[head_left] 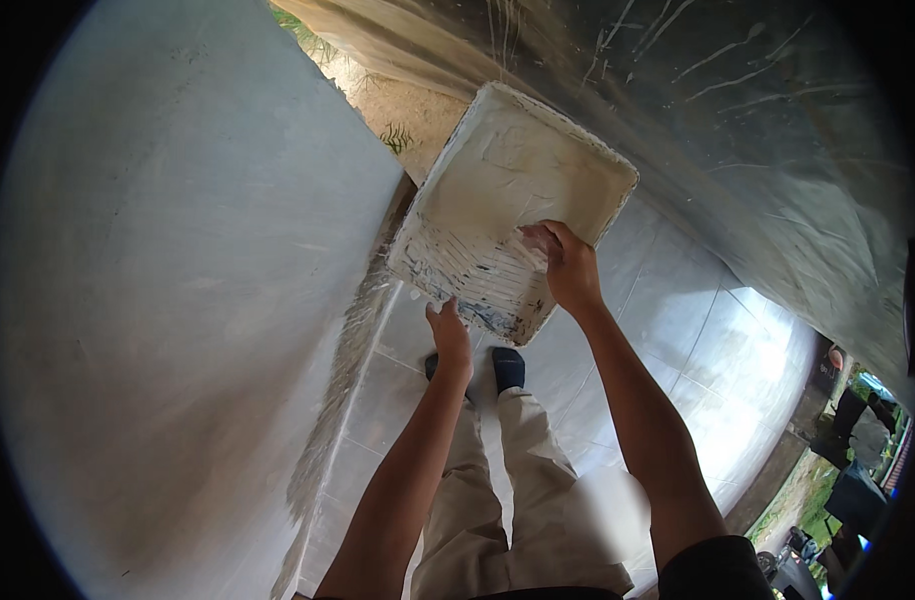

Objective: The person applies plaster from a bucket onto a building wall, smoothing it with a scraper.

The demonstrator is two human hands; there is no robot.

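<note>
In front of me is a paint tray [478,272], held tilted above the floor and crusted with off-white paint. Pale paint [523,185] covers its deeper far part, while the near slope shows ridges and dark worn patches. My left hand [451,335] grips the tray's near edge, the thumb on top and the other fingers hidden below. Over the right side of the tray is my right hand [572,268], its fingers curled together and smeared with whitish paint. Whether something small sits in those fingers, I cannot make out.
A smooth grey wall [198,260] rises close on my left, with a paint-streaked strip along its foot. Plastic sheeting [778,130] with white drips hangs at the far right. Below are grey floor tiles [638,320] and my dark-socked feet [509,368]. Outdoor clutter [858,440] shows at the right.
</note>
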